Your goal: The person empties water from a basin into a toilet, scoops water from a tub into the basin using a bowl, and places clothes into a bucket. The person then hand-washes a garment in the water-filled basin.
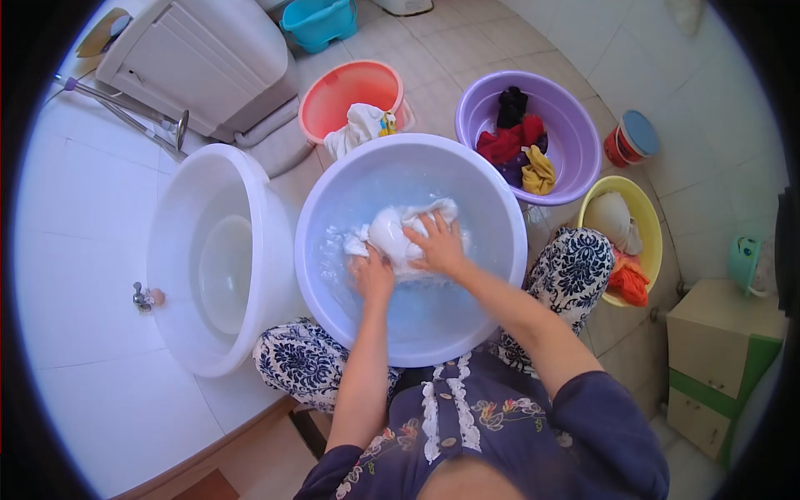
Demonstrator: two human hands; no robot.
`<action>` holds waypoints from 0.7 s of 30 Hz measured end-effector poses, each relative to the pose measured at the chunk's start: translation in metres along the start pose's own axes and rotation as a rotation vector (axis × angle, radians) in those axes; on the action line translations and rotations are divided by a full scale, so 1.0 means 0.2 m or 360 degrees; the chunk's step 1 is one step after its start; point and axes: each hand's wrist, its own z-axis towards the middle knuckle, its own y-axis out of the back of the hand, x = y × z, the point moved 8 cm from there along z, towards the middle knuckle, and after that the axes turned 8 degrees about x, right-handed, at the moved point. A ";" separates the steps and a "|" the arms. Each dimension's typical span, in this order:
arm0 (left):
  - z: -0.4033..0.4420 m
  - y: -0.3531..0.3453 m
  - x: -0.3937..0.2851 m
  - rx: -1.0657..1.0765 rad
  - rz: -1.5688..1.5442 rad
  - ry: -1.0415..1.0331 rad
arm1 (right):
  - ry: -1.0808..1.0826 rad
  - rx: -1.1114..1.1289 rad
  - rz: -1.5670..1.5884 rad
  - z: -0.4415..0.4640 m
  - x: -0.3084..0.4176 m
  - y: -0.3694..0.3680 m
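A wet white cloth [387, 233] lies bunched in bluish water inside a large pale lavender basin [310, 292], set between my knees. At the cloth's near left edge my left hand [372, 273] is closed on a fold, its fingertips partly hidden by the fabric and water. My right hand [438, 245] rests on top of the cloth's right side with its fingers spread. Ripples and a few suds show around the cloth.
A large white tub [258, 250] holding water stands left. Beyond are a coral bucket [350, 75] with a white garment over its rim, a purple basin [583, 158] of dark, red and yellow clothes, and a yellow basin [654, 225] with clothes. A small cabinet [708, 333] stands right.
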 end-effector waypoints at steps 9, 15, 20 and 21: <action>0.04 -0.09 -0.02 0.0777 -0.2808 0.0513 | -0.0861 -0.0434 0.2014 0.15 -0.08 -0.04; 0.04 0.17 -0.38 0.1210 -0.3489 0.0024 | 0.0351 -0.0617 0.1294 -0.10 0.51 0.52; 0.11 0.24 -0.39 0.1048 -0.2894 -0.0483 | 0.0527 -0.0537 0.0809 -0.02 0.46 0.39; 0.10 0.26 -0.38 0.0973 -0.2992 -0.0868 | 0.0438 -0.0566 0.0825 0.02 0.40 0.35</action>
